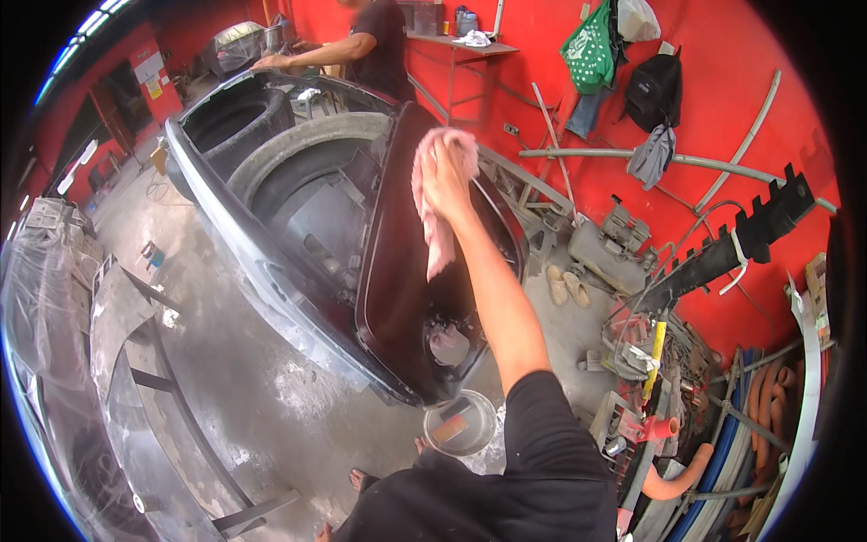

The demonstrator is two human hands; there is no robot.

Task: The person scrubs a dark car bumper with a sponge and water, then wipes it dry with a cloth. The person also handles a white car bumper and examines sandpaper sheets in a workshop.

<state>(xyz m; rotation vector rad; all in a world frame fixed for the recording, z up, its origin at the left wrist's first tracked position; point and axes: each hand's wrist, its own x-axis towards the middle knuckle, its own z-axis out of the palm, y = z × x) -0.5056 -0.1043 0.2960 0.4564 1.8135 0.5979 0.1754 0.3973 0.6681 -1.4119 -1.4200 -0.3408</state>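
My right hand [444,181] is closed on a pink cloth [440,248] and presses it against a glossy dark maroon car body panel [397,280]. The cloth bunches above my fingers and one end hangs down over the panel. At the panel's lower end is a pale pinkish patch [447,343] that I cannot make out. Below it, a round bucket [485,440] stands on the floor with a brown piece and a dark piece inside. Only a bit of skin, possibly my left hand [323,533], shows at the lower edge; its fingers cannot be read.
A silver-grey bumper [230,239] curves along the panel's left, with dark curved parts behind. Another person [379,45] stands at the far end. A grey curved part [122,361] lies left. Metal parts [623,244], hoses [677,474] and a toothed black bar [736,244] crowd the right.
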